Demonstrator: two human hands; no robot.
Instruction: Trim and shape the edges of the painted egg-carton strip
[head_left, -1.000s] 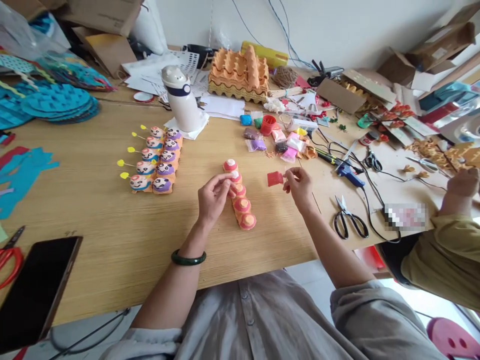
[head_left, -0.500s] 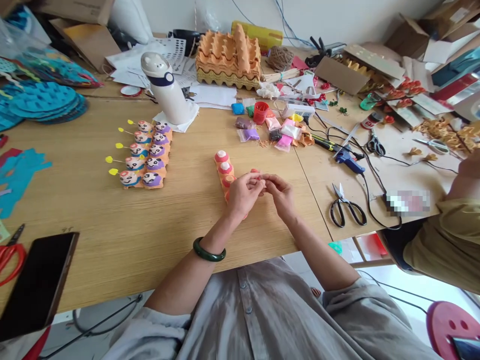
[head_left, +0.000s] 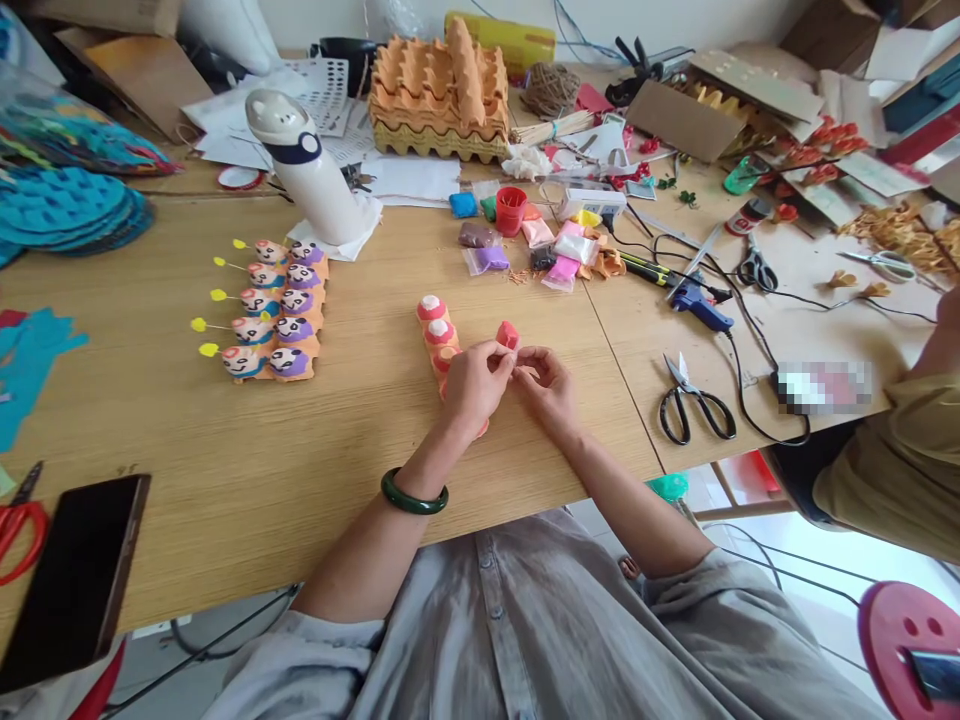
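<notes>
My left hand [head_left: 469, 383] and my right hand [head_left: 546, 385] meet over the wooden table [head_left: 225, 450], fingertips pinched together on a small red clay piece [head_left: 508, 335]. A green bangle [head_left: 413, 494] circles my left wrist. Under my left hand lies a row of orange egg-carton cups with pink and white tops [head_left: 435, 325], partly hidden by the hand. Two rows of painted panda-faced cups with yellow pins [head_left: 274, 320] sit to the left.
A white bear-shaped bottle [head_left: 304, 170], stacked egg cartons [head_left: 439, 95] and small clay bags [head_left: 559, 250] lie behind. Black scissors [head_left: 694, 405], a blue glue gun [head_left: 697, 305] with cable and another person's sleeve [head_left: 896, 475] are on the right. A phone [head_left: 71, 580] lies front left.
My right hand brought the red piece leftward from beside the cup row to meet my left hand, which left the cup it touched. Both hands now pinch it together.
</notes>
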